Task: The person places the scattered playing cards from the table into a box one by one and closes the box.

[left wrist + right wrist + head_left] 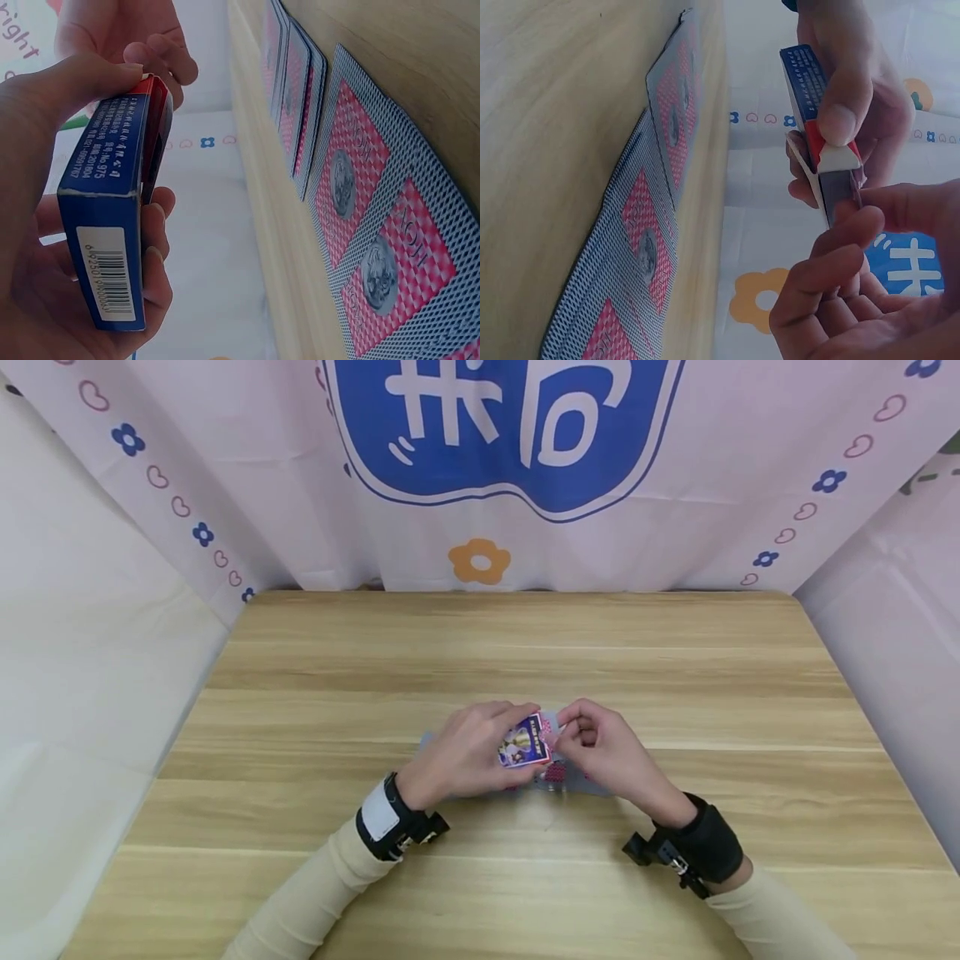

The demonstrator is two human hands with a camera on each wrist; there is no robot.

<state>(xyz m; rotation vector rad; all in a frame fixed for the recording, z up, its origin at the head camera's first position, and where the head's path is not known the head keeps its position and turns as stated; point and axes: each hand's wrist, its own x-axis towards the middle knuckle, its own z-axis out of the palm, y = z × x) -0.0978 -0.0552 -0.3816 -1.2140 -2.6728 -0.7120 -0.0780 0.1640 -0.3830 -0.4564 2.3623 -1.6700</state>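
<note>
My left hand (pixel 474 750) grips a small blue playing-card box (pixel 522 743) above the table, thumb on one side and fingers on the other. A barcode on the box end (pixel 107 274) faces the left wrist camera. At the box's open end, the flap is up and grey-edged playing cards (pixel 835 196) stick out. My right hand (pixel 609 750) pinches these cards between thumb and index finger, its other fingers curled. How many cards it holds, I cannot tell. Below the hands, red-and-grey patterned playing cards (pixel 360 202) lie face down on the table, partly hidden in the head view.
The wooden table (pixel 525 643) reaches back to a white curtain (pixel 712 552) with a blue emblem and flower prints. White sheeting (pixel 82 652) hangs along the left side. Each wrist wears a black camera strap (pixel 705 839).
</note>
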